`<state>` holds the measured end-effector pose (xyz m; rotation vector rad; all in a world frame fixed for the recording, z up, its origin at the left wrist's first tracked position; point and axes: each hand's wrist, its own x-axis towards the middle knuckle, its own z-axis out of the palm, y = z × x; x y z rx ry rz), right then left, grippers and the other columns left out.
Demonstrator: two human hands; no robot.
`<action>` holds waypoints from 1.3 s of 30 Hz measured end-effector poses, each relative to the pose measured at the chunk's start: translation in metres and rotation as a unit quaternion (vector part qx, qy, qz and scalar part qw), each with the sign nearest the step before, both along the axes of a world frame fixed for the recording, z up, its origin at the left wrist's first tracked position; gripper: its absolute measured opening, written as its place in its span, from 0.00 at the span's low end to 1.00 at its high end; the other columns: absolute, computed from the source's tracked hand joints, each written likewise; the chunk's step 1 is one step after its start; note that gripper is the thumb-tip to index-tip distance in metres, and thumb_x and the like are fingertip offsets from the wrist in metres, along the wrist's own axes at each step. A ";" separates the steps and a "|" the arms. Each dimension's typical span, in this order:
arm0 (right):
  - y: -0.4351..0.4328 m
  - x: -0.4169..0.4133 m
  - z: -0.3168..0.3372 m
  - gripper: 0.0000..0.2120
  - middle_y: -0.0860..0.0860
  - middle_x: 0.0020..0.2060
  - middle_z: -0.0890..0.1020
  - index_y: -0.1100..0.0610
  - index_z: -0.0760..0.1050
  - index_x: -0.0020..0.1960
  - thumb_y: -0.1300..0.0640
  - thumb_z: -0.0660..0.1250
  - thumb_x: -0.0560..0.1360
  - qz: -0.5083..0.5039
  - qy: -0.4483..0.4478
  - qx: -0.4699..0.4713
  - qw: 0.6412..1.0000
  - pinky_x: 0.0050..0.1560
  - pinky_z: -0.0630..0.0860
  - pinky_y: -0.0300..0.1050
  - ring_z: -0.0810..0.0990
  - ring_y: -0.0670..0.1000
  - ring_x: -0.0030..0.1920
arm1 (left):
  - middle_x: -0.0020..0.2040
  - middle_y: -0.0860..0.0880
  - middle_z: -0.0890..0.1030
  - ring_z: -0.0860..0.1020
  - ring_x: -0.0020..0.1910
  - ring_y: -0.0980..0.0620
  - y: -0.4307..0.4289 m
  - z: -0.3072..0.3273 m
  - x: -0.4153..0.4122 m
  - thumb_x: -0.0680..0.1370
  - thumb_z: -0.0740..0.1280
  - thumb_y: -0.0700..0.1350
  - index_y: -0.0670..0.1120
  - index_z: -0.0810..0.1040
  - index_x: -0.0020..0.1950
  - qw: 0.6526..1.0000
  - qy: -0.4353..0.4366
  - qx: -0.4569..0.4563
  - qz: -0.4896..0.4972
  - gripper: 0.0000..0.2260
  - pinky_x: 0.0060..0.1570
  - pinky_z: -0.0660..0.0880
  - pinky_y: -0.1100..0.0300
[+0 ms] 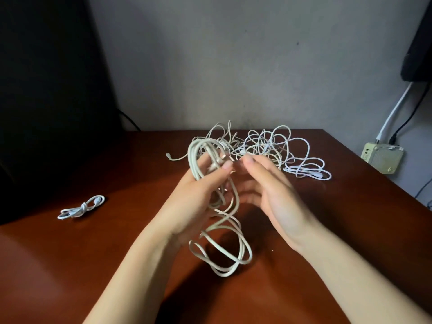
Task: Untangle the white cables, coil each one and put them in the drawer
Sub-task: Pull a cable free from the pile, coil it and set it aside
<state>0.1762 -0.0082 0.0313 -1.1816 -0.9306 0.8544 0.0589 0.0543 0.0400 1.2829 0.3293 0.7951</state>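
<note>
My left hand (198,195) grips a thick off-white cable (224,249) wound in loops over its fingers, with more loops hanging down to the brown table (93,265). My right hand (268,188) is raised just right of it, thumb up, fingers bent toward the loops; whether they touch a strand is hidden. Behind both hands lies a tangle of thin white cables (268,146) at the table's far side. One coiled and knotted white cable (81,208) lies apart at the left. No drawer is in view.
A beige power adapter (383,157) with a white and a black lead plugged in sits off the table's right edge by the wall. A large dark object (46,90) stands at the far left.
</note>
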 end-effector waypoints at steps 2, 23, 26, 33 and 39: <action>0.000 -0.003 -0.003 0.22 0.52 0.47 0.82 0.55 0.74 0.55 0.46 0.74 0.67 0.026 -0.029 -0.021 0.999 0.43 0.76 0.41 0.81 0.46 0.44 | 0.40 0.50 0.82 0.80 0.36 0.54 0.006 0.002 -0.003 0.73 0.64 0.44 0.48 0.75 0.48 0.999 -0.040 -0.027 0.008 0.05 0.39 0.78 0.57; -0.004 -0.007 0.000 0.18 0.48 0.19 0.67 0.58 0.70 0.33 0.45 0.57 0.72 0.022 0.003 0.023 1.000 0.34 0.73 0.35 0.79 0.47 0.28 | 0.31 0.51 0.68 0.67 0.27 0.56 0.049 -0.005 -0.015 0.83 0.57 0.44 0.47 0.64 0.44 0.912 -0.315 -0.207 0.161 0.08 0.29 0.70 0.64; -0.001 -0.002 0.001 0.19 0.48 0.19 0.65 0.58 0.71 0.35 0.46 0.56 0.77 -0.062 0.077 0.029 0.995 0.35 0.71 0.39 0.77 0.46 0.25 | 0.31 0.51 0.68 0.67 0.27 0.56 0.050 -0.006 -0.014 0.83 0.56 0.44 0.46 0.63 0.44 0.912 -0.308 -0.199 0.186 0.08 0.30 0.71 0.63; 0.009 0.023 -0.007 0.18 0.46 0.23 0.64 0.54 0.78 0.41 0.46 0.56 0.81 -0.246 0.200 -0.012 0.948 0.34 0.66 0.38 0.73 0.43 0.26 | 0.31 0.51 0.67 0.65 0.29 0.57 0.050 -0.005 -0.012 0.84 0.57 0.43 0.48 0.64 0.44 0.901 -0.287 -0.175 0.275 0.09 0.30 0.69 0.63; 0.016 0.049 -0.021 0.14 0.51 0.38 0.70 0.61 0.70 0.41 0.59 0.55 0.83 -0.312 0.435 -0.030 0.844 0.18 0.64 0.31 0.70 0.44 0.31 | 0.30 0.52 0.68 0.65 0.29 0.57 0.051 -0.009 -0.009 0.84 0.57 0.43 0.49 0.65 0.44 0.904 -0.261 -0.177 0.289 0.08 0.31 0.70 0.63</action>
